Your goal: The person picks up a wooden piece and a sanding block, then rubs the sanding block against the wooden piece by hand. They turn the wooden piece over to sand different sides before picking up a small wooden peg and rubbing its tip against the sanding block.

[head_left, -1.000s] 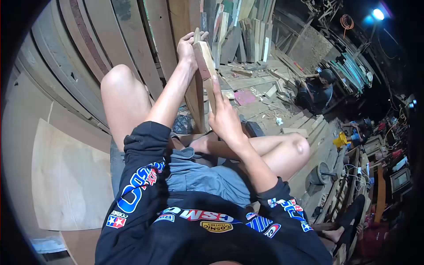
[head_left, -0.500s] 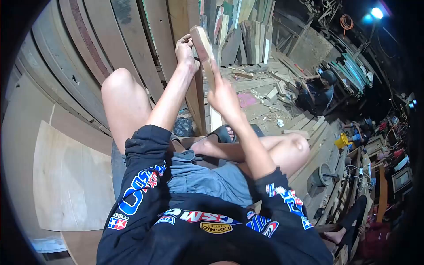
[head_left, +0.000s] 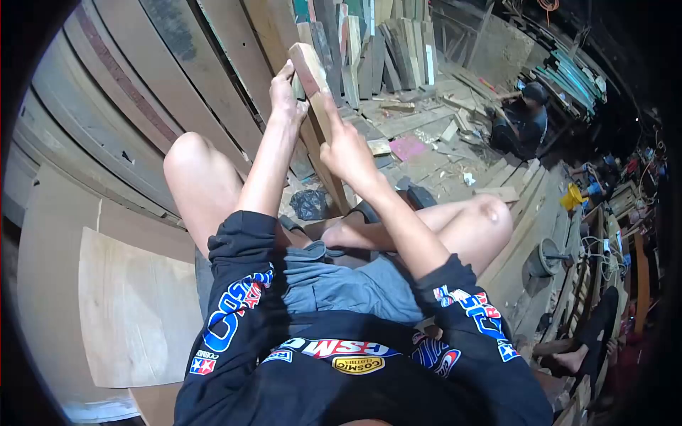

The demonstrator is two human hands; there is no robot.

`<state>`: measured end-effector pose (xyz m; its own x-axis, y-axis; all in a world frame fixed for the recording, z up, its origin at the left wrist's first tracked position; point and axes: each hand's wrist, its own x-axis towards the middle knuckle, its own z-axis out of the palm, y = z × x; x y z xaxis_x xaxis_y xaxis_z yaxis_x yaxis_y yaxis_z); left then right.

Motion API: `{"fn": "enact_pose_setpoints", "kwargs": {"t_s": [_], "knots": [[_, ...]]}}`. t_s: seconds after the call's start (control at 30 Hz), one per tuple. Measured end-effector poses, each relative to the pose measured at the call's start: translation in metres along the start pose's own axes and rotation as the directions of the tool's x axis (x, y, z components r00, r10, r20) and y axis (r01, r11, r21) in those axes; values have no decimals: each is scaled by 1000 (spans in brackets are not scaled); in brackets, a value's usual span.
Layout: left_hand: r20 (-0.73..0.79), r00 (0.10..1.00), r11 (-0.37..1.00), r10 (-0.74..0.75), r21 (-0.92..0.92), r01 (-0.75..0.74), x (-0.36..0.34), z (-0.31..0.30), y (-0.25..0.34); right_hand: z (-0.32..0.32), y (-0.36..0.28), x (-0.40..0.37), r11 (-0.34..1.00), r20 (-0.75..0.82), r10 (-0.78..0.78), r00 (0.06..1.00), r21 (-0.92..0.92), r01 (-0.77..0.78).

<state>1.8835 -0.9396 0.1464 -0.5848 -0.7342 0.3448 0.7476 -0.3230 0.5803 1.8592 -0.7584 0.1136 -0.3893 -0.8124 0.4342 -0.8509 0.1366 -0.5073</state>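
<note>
Raised beyond left fingers (head_left: 287, 69) (grip unclear), wooden block (head_left: 310, 72) juts from clasping right fingers (head_left: 333, 117).

A wooden block (head_left: 310, 74), long and narrow, has a pale end and side and a darker brown face. The right hand's fingers (head_left: 332, 117) grip its lower part; it slants up beyond them, its far end just beside the left hand's fingers (head_left: 285, 73). A long brown plank (head_left: 314, 150) leans behind it, showing below and between both hands' fingers.
</note>
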Motion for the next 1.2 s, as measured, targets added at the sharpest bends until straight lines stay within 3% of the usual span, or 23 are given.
{"fn": "enact_pose_setpoints", "kwargs": {"t_s": [0.03, 0.1, 0.17, 0.23, 0.27, 0.4, 0.43, 0.5, 0.63, 0.67, 0.8, 0.9, 1.2], "knots": [[4, 999, 999, -41, 3, 41, -4, -6, -2, 1, 2, -17, 1000, 4, 14, 1000, 7, -14], [-68, 997, 974, -24, -226, 8, 3, -10, -5, -7, 7, -53, 997, 105, -51, 993, 63, 45], [-122, 991, 969, -59, -246, 28, 0, -8, -2, -26, 7, -61, 990, 149, -75, 986, 131, 55], [-128, 989, 992, -70, -112, 56, -10, 4, 7, -38, 10, -50, 962, 162, -51, 985, 274, 5], [-129, 992, 997, -12, -81, 1, -5, 2, 8, -34, 13, -44, 951, 72, -34, 997, 308, 10], [-76, 997, 998, -8, -64, 3, 6, -13, 10, -25, 8, -31, 947, -42, 60, 997, 317, -43], [-195, 981, 998, 8, -56, -19, 1, -4, 8, -20, 10, -31, 948, -42, 59, 997, 316, -43], [-170, 985, 998, 30, 60, -20, -3, -1, 8, -10, 15, -35, 953, 7, 43, 999, 300, -43], [-206, 975, 997, 80, 28, -76, -6, 9, 3, 0, 16, -43, 954, -40, -56, 998, 292, 65], [-221, 971, 996, 91, 35, -86, -7, 9, 3, -5, 9, -47, 962, 3, -2, 1000, 273, 1], [-230, 967, 994, 108, 52, -98, -2, 0, 1, 4, 10, -51, 969, -69, -66, 995, 234, 80], [-205, 977, 997, 63, 58, -53, 1, -3, -1, 3, 9, -53, 976, -52, -47, 998, 210, 57], [-215, 975, 996, 54, 78, -38, -16, 9, -1, -1, 7, -54, 955, 21, -39, 999, 294, 31]]}}
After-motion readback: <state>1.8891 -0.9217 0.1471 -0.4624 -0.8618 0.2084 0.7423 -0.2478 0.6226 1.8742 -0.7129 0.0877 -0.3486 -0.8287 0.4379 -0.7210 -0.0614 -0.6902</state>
